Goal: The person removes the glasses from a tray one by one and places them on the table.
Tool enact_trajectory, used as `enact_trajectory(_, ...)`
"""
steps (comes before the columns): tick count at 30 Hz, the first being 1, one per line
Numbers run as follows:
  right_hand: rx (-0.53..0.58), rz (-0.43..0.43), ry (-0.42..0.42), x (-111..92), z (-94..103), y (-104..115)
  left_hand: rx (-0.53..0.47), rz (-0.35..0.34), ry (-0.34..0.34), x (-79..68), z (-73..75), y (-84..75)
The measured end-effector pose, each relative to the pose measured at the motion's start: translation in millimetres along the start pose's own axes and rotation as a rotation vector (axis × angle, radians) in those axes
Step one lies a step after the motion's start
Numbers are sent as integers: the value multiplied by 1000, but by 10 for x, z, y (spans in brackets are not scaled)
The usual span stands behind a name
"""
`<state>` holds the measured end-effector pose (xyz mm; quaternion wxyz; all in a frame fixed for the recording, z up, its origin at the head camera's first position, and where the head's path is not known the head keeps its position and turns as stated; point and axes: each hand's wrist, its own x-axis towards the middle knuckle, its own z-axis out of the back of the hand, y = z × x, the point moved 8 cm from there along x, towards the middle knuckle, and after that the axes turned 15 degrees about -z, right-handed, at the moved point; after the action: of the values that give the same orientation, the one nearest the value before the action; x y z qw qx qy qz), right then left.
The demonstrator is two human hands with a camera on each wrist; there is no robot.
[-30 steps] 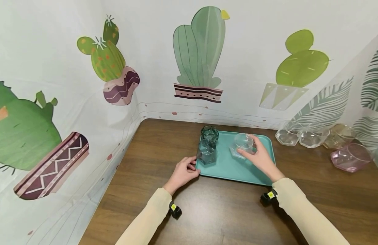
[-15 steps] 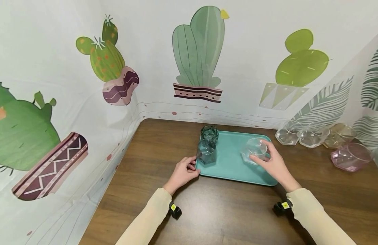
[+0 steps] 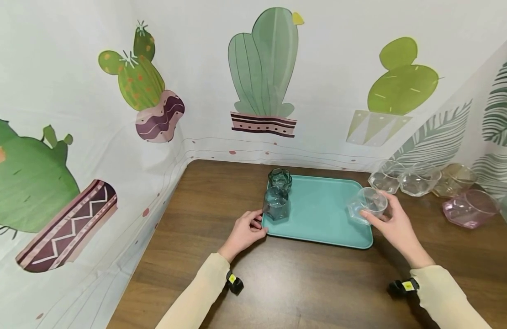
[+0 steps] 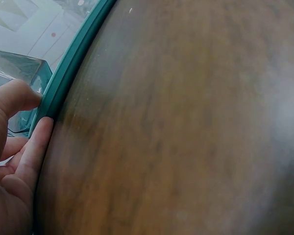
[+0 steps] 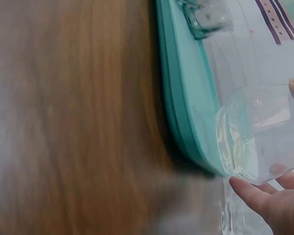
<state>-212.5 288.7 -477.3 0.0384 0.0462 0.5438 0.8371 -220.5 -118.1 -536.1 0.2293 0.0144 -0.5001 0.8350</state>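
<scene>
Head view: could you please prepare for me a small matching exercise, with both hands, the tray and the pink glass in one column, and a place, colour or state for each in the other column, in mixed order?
Column one
1. Left hand
2. Right hand
3. Tray
4. Pink glass

Column two
A. Teal, with rounded corners
B. Holds a clear glass
C. Stands on the table, right of the teal piece
D. Touches the near left corner of the teal piece

Right pairs: 1-D, 2-B, 3-A, 4-C
</scene>
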Motion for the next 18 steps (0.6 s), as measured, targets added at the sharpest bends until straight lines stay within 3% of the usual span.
enact_trajectory(18,-31,-96,-214,-28,875,-342,-3,-39,-27,-4,16,-42)
